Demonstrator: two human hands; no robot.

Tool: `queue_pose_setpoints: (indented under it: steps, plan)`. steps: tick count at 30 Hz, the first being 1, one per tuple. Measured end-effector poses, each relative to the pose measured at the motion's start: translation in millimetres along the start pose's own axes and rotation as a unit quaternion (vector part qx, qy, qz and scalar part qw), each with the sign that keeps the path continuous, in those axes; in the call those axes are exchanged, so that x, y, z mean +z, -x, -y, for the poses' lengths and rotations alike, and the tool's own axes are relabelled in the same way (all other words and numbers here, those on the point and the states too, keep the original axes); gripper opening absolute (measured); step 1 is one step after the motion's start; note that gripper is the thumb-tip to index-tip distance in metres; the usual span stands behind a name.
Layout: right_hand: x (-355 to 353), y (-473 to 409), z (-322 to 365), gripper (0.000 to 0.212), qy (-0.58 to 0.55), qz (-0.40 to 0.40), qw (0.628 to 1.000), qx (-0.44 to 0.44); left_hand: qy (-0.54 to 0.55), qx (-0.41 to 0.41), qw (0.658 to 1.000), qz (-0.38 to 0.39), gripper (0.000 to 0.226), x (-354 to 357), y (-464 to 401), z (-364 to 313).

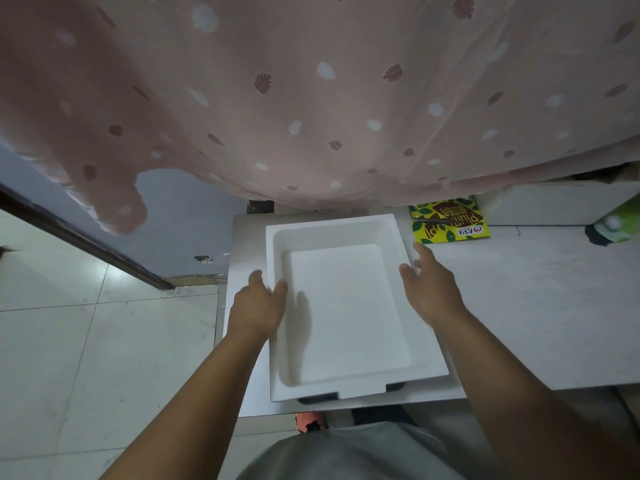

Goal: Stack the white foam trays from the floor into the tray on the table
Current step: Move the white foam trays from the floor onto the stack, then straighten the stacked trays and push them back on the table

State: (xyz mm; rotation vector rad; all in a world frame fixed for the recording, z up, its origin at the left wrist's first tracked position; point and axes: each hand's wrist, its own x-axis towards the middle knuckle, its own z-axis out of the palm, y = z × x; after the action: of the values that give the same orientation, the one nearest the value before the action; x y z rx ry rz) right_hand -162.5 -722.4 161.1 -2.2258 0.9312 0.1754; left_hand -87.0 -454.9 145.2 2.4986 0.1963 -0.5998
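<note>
A white foam tray (346, 306) lies on the grey table (519, 306), its near edge raised over a second white layer showing beneath at the front right. My left hand (258, 306) grips the tray's left rim, thumb inside and fingers outside. Just off the right rim hovers my right hand (427, 289), fingers spread, touching or almost touching the edge. The inside of the tray holds nothing. No foam trays show on the floor in this view.
A yellow-green snack packet (450, 220) lies behind the tray on the table. A green object (620, 223) sits at the far right edge. A pink leaf-print curtain (311, 98) hangs over the table's back. White tiled floor (86, 341) lies to the left.
</note>
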Motion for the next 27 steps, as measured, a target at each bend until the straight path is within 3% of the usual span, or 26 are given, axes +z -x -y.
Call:
queue_pose_setpoints:
  steps: [3, 6, 12, 27]
  plan:
    - [4.8, -18.3, 14.6, 0.064, 0.101, 0.0, 0.991, -0.083, -0.025, 0.099, 0.994, -0.044, 0.073, 2.6, -7.6, -10.6]
    - [11.8, -39.6, 29.4, 0.064, 0.166, 0.018, 0.98, -0.106, -0.092, 0.144, 0.984, -0.053, 0.078, 8.2, -24.0, -23.6]
    - [27.2, -60.9, 25.5, 0.069, 0.212, -0.003, 0.972, -0.101, -0.169, 0.167, 0.969, -0.075, 0.084, 19.7, -38.9, -24.7]
    - [32.0, -68.3, 19.7, 0.074, 0.202, -0.023, 0.975, -0.087, -0.151, 0.151, 0.974, -0.073, 0.088, 23.6, -43.7, -20.7]
